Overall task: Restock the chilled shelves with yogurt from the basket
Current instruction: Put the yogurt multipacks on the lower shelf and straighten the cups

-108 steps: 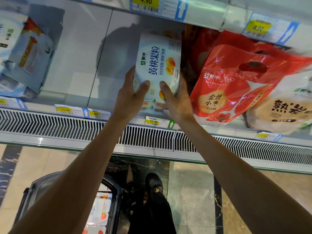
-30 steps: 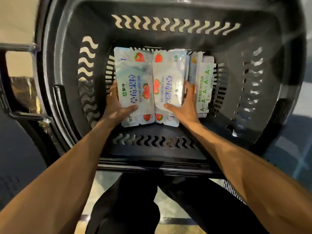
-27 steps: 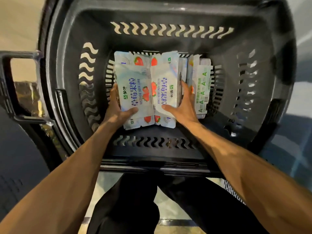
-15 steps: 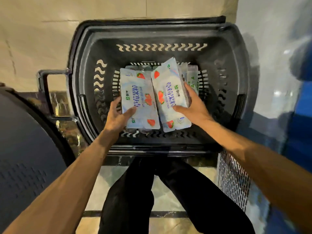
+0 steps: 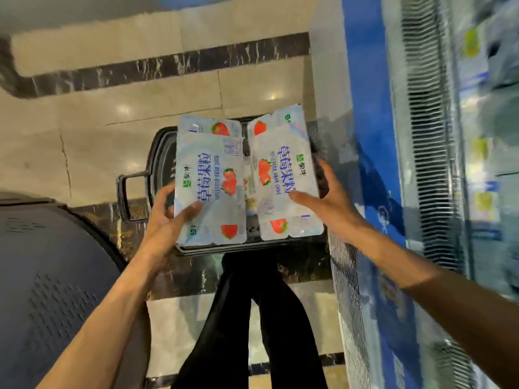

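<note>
Two white strawberry yogurt multipacks hang side by side above the black basket (image 5: 157, 153) on the floor. My left hand (image 5: 165, 217) grips the left pack (image 5: 209, 189) at its lower left corner, thumb across the front. My right hand (image 5: 327, 197) grips the right pack (image 5: 283, 178) along its right edge, thumb on the face. The packs hide most of the basket, so only its left rim and its handle (image 5: 126, 192) show.
The chilled cabinet's blue front (image 5: 370, 153) and vent grille (image 5: 427, 136) rise blurred along the right. A dark rounded bin or cart (image 5: 50, 290) fills the lower left. My dark trouser legs (image 5: 252, 318) stand on the marble floor below the basket.
Both hands have lifted the two strawberry packs up out of the basket. My view has swung up and away, so the cabinet front now shows on the right.
</note>
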